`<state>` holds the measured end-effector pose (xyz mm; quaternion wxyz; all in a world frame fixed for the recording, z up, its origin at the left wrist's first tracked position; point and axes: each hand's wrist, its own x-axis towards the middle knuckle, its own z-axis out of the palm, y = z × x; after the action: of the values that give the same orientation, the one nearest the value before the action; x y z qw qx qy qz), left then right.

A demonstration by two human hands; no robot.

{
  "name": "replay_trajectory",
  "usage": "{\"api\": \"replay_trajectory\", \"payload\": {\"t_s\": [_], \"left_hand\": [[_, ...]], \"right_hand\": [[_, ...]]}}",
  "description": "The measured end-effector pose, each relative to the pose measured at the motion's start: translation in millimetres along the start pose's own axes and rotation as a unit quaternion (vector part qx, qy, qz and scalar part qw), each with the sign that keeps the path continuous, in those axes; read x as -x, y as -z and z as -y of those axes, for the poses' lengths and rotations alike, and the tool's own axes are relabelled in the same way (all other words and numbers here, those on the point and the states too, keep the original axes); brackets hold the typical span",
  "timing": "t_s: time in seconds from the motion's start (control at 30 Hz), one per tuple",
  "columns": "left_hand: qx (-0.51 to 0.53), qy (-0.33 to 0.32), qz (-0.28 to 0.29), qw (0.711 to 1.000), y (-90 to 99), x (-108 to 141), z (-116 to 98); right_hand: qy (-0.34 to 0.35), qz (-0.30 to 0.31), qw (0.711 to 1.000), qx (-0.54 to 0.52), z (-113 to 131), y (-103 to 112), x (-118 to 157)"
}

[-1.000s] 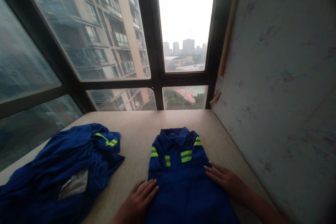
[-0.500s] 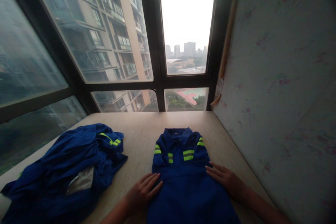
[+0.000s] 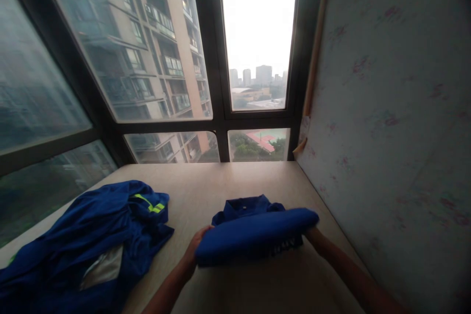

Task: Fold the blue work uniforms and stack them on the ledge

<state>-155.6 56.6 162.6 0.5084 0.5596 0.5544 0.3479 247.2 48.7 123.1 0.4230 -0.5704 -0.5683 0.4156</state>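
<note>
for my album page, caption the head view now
Two hands lift the folded edge of a blue garment, a crumpled one alongside.

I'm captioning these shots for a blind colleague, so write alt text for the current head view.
A left hand and a right hand hold up a folded-over section of a blue collared garment above a pale surface. A rumpled blue garment with yellow-green stripes lies to the left; windows stand beyond.

Hands [image 3: 200, 241] folding blue shirt [image 3: 253, 233], pale surface [image 3: 195, 184]
</note>
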Motion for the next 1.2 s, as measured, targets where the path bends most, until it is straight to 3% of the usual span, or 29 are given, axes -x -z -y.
{"api": "replay_trajectory", "payload": {"t_s": [0.1, 0.23, 0.63, 0.7, 0.8, 0.9, 1.0, 1.07, 1.13, 1.2], "left_hand": [[-0.017, 0.025, -0.048, 0.998, -10.7, -16.6, 5.3], [-0.051, 0.021, -0.105, 0.993, -18.6, -31.1, 13.4], [-0.266, 0.047, -0.189, 0.944, -31.0, -15.0, 27.5], [-0.302, 0.032, -0.203, 0.931, -31.9, -12.6, 25.7], [-0.362, -0.011, -0.225, 0.905, -33.9, -13.0, 24.9], [-0.371, -0.029, -0.211, 0.904, -40.4, -17.4, 28.4], [-0.311, -0.057, -0.207, 0.926, -47.2, -22.2, 34.6], [-0.248, -0.075, -0.199, 0.945, -46.9, -24.2, 39.7], [-0.202, -0.091, -0.189, 0.957, -41.3, -24.7, 45.4], [-0.189, -0.109, -0.19, 0.957, -32.9, -23.7, 51.2]], "right_hand": [[-0.073, -0.05, 0.996, 0.026, -8.6, -18.7, -17.4], [-0.106, -0.108, 0.987, 0.06, -19.7, -34.9, -20.2], [-0.074, -0.18, 0.96, 0.203, -28.4, -41.4, 2.5], [-0.036, -0.216, 0.941, 0.259, -24.8, -39.6, 5.4], [0.065, -0.299, 0.885, 0.352, -7.9, -44.1, 9.4], [0.175, -0.303, 0.84, 0.415, 18.4, -70.4, 17.5], [0.27, -0.221, 0.829, 0.437, 36.0, -112.9, 29.9], [0.289, -0.192, 0.83, 0.437, 35.4, -136.9, 36.7], [0.279, -0.194, 0.835, 0.432, 26.3, -149.2, 39.4], [0.273, -0.185, 0.839, 0.432, 14.2, -148.5, 37.3]]}}
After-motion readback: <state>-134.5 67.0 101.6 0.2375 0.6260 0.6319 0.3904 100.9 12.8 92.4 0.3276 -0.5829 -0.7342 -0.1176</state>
